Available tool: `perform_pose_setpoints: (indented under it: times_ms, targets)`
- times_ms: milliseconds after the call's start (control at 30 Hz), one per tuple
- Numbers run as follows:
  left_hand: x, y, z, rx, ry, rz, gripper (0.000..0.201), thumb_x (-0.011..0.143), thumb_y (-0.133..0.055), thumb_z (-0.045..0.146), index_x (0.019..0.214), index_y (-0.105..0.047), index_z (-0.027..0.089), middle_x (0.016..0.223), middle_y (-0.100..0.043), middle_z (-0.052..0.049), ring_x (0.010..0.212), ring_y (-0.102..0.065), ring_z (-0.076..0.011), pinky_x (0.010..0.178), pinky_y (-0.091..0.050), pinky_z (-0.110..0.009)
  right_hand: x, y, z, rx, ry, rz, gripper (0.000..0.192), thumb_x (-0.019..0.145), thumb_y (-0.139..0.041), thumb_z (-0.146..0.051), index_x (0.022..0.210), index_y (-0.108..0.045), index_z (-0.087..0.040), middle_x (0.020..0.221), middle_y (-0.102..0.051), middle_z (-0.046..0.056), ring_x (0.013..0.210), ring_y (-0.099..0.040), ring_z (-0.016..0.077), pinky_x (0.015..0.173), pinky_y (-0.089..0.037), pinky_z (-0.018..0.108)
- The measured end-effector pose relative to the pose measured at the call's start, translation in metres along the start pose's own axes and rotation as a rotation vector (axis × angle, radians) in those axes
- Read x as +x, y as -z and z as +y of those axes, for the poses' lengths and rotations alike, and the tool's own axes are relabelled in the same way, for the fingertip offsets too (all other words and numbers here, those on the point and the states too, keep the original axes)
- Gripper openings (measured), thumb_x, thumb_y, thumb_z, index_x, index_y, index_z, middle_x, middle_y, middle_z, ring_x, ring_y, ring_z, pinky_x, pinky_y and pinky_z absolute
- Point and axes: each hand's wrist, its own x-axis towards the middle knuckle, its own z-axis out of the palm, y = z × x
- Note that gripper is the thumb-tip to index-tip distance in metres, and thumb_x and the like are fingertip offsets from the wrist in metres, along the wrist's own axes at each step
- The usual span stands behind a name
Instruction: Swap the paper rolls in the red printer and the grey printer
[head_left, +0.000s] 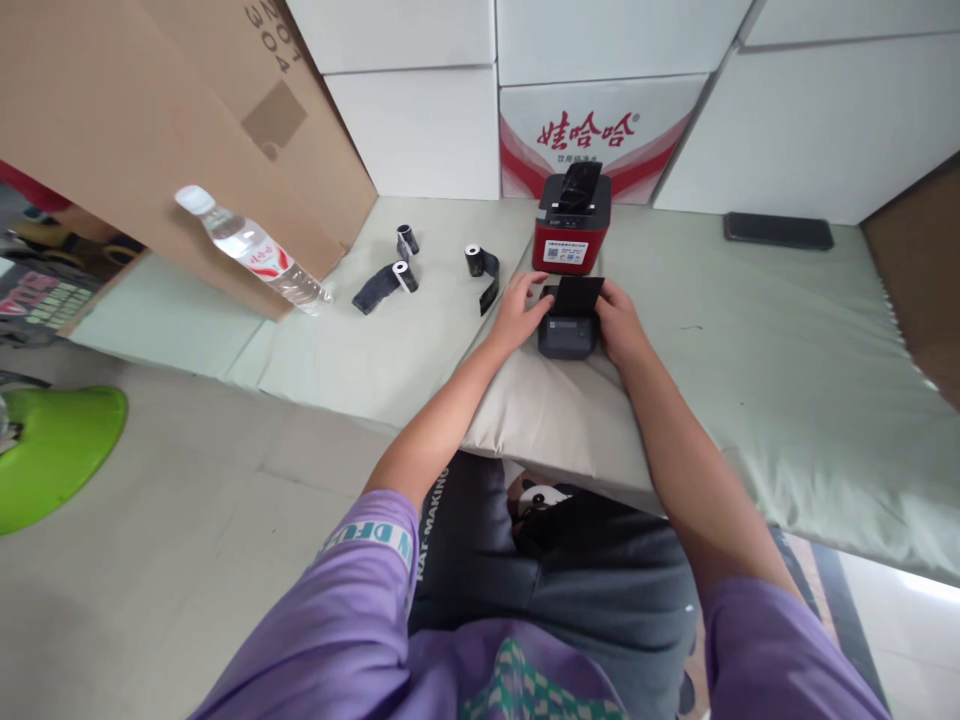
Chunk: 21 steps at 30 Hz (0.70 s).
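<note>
A small dark grey printer (568,335) sits on the pale green mat (750,340) in front of me, with a black sheet or lid (574,297) standing up from its top. My left hand (517,312) grips the printer's left side and my right hand (621,322) grips its right side. Just behind it stands a red printer (570,238) with a black top and its lid raised. Three rolls of black paper (406,240) (386,284) (482,266) lie partly unrolled on the mat to the left.
A clear water bottle (255,252) leans against a tilted cardboard sheet (150,120) at left. White boxes (420,130) line the back. A black phone (778,231) lies at the back right. A green object (52,450) sits on the floor at left.
</note>
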Motion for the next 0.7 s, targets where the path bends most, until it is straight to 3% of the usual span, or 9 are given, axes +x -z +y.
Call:
perform_pose_setpoints:
  times_ms: [100,200,400,567,633,700]
  targets:
    - [0.010,-0.007,-0.015,-0.109,0.079,-0.087,0.039,0.103,-0.064,0.034,0.140,-0.066,0.023,0.152,-0.069,-0.015,0.137,-0.066,-0.0266,0.113,-0.054,-0.045,0.000,0.002,-0.001,0.013,0.024,-0.029,0.042,0.084,-0.082,-0.063,0.111,-0.076,-0.031,0.119,-0.083,0.003,0.123,-0.075,0.0284,0.123,-0.053,0.056]
    - [0.015,-0.010,-0.024,-0.152,0.071,-0.145,0.039,0.103,-0.064,0.033,0.141,-0.067,0.023,0.154,-0.069,-0.015,0.139,-0.067,-0.0263,0.117,-0.053,-0.045,0.002,0.004,0.000,0.025,0.029,-0.071,0.047,0.082,-0.085,-0.062,0.115,-0.075,-0.032,0.124,-0.082,0.004,0.127,-0.074,0.0286,0.126,-0.051,0.056]
    - [0.011,-0.008,-0.019,-0.077,0.045,-0.154,0.037,0.104,-0.063,0.035,0.140,-0.069,0.026,0.148,-0.072,-0.012,0.136,-0.067,-0.0270,0.118,-0.052,-0.046,0.003,0.004,0.000,0.007,0.050,-0.098,0.055,0.079,-0.086,-0.065,0.122,-0.073,-0.033,0.130,-0.081,0.005,0.133,-0.071,0.0290,0.129,-0.050,0.056]
    - [0.002,-0.011,-0.017,0.057,0.055,-0.112,0.044,0.108,-0.058,0.044,0.147,-0.064,0.024,0.145,-0.072,-0.015,0.132,-0.068,-0.0283,0.121,-0.052,-0.050,-0.004,0.003,0.006,-0.149,0.127,0.073,0.042,0.089,-0.071,-0.059,0.119,-0.070,-0.029,0.130,-0.080,0.008,0.129,-0.071,0.0289,0.126,-0.051,0.057]
    - [0.002,-0.012,-0.018,0.006,0.068,-0.086,0.046,0.110,-0.053,0.046,0.149,-0.062,0.023,0.146,-0.072,-0.016,0.137,-0.067,-0.0283,0.121,-0.052,-0.051,-0.014,0.003,0.005,-0.262,0.146,0.162,0.036,0.093,-0.062,-0.048,0.122,-0.068,-0.028,0.131,-0.078,0.010,0.125,-0.071,0.0292,0.123,-0.052,0.059]
    - [0.004,-0.012,-0.020,-0.084,0.112,-0.036,0.044,0.113,-0.045,0.045,0.148,-0.060,0.023,0.149,-0.071,-0.016,0.140,-0.067,-0.0258,0.119,-0.053,-0.048,-0.029,0.002,0.001,-0.365,0.124,0.187,0.044,0.090,-0.061,-0.041,0.131,-0.066,-0.026,0.136,-0.074,0.013,0.125,-0.071,0.0319,0.120,-0.053,0.062]
